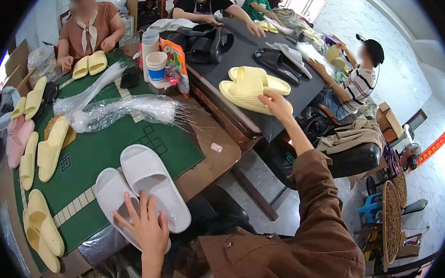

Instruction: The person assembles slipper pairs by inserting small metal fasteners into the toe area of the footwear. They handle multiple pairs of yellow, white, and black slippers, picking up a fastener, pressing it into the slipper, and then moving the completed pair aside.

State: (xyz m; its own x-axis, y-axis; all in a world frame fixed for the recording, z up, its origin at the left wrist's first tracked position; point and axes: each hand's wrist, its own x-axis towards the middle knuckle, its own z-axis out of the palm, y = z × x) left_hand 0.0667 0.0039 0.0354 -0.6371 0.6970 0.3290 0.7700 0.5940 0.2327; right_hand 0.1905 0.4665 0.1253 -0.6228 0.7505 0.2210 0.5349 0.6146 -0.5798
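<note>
My left hand [147,228] rests with spread fingers on a pair of pale grey slippers [146,165] at the near edge of the green-topped table. Its fingertips lie by the foot openings and are not closed round anything. Stretched out to the right, my right hand [277,106] pinches the near side of a pale yellow slipper [248,93] on the dark table. A second yellow slipper [278,85] lies partly hidden behind that one. Just beyond are a black slipper pair [277,64] and a white pair [295,59].
Bundles of clear plastic strands [130,111] lie across the green mat [167,142]. Yellow slippers [54,148] and a pink pair [19,139] line the left. A paper cup [156,69] stands near the gap between tables. Several people sit around; a black chair [354,160] is at right.
</note>
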